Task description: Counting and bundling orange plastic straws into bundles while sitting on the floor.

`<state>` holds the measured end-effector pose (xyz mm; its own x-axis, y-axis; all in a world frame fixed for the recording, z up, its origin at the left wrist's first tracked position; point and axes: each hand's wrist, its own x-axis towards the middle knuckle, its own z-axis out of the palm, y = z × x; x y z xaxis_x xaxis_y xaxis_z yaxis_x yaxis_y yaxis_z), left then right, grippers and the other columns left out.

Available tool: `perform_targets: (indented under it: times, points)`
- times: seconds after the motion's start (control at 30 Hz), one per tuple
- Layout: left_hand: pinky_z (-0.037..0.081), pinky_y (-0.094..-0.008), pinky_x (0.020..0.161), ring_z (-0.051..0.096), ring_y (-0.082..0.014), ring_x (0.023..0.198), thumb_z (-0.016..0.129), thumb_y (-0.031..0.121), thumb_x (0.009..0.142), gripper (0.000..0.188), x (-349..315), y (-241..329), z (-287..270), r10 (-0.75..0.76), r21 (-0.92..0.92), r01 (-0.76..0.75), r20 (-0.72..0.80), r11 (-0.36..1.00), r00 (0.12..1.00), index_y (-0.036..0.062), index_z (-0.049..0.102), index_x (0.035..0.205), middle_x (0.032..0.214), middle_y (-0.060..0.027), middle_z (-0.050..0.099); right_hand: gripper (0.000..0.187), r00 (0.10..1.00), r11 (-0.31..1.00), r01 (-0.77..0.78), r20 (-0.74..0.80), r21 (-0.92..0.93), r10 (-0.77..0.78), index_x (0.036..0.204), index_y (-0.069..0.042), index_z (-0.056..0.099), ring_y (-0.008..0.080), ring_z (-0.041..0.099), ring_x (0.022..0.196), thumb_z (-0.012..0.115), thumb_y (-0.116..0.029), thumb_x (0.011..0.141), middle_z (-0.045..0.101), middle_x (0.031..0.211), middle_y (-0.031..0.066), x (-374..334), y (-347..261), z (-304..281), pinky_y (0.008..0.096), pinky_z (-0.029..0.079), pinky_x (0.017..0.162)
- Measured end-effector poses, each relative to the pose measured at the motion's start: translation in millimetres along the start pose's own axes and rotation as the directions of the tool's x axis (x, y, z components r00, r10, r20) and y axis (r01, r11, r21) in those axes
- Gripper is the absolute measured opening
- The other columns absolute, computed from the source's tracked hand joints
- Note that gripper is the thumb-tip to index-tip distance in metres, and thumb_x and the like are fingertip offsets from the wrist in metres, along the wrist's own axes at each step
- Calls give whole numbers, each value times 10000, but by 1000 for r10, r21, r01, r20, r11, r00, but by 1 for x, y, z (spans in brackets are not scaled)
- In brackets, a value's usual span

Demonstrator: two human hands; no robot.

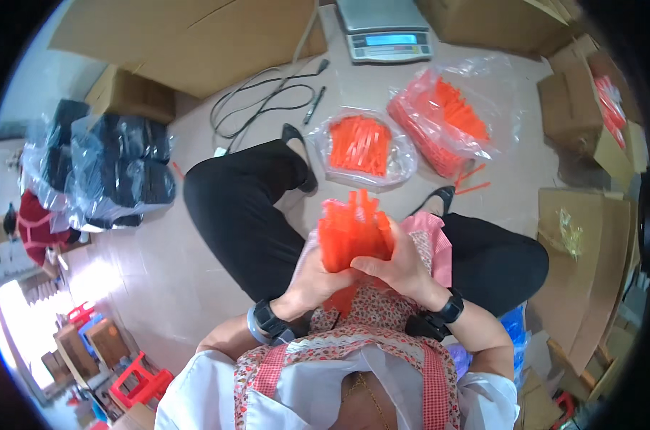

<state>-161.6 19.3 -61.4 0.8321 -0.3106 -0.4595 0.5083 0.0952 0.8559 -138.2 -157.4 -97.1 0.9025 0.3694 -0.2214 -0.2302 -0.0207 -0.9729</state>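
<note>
Above the lap, both hands, left (318,276) and right (396,269), clench the orange stick bundle (353,229); squeezing evenly should keep ends flush.

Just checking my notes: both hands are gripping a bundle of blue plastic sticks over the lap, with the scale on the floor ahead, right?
Not quite. In the head view the bundle of plastic sticks is orange, not blue. The left hand and right hand do grip it over the lap, with the scale ahead on the floor.

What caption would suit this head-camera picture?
Both hands, left and right, clasp a bundle of orange sticks above the lap.
</note>
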Motion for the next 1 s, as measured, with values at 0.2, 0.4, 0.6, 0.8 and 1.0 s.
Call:
perform_targets:
  times: [0.2, 0.4, 0.6, 0.8, 1.0]
  points:
    - [488, -293, 870, 577, -121, 983, 731, -6, 777, 538, -1, -16, -4, 67, 77, -61, -84, 995, 994, 19, 484, 1255, 1093, -53, 603, 302, 918, 916, -396, 51, 68, 393, 1131, 41, 544, 126, 601, 748, 557, -57, 846, 624, 840, 95, -6, -19, -27, 293, 497, 676]
    - [516, -298, 829, 625, -147, 920, 678, 1, 820, 413, -20, -4, -12, -175, -382, 172, 29, 908, 984, 5, 520, 1201, 1029, -77, 632, 215, 962, 892, -221, -61, 394, 265, 1068, 35, 578, 120, 575, 680, 526, -46, 876, 594, 790, 49, 1, -14, -26, 243, 483, 663]
    - [514, -303, 833, 619, -147, 928, 659, -4, 829, 393, -11, -7, -8, -80, -342, 80, 13, 936, 997, 12, 523, 1197, 1052, -72, 624, 241, 942, 908, -320, 190, 270, 276, 1080, 26, 593, 86, 587, 806, 654, -91, 879, 634, 897, 31, 3, -29, 2, 253, 496, 724]
    - [504, -293, 806, 602, -131, 903, 671, 16, 832, 350, -9, -13, -5, -80, -321, 70, -17, 944, 997, 13, 546, 1159, 1033, -53, 609, 215, 971, 934, -230, 131, 273, 201, 1021, -1, 601, 65, 556, 789, 658, -165, 894, 629, 891, 6, 0, -9, 2, 254, 478, 707]
    - [506, -299, 739, 612, -143, 825, 671, 30, 841, 266, -12, -15, -6, -158, -415, 139, -12, 899, 987, 16, 557, 1081, 938, -53, 611, 137, 965, 808, -44, -185, 587, 188, 988, -39, 545, 105, 525, 658, 515, -43, 854, 588, 781, 37, 9, -13, -24, 265, 442, 635]
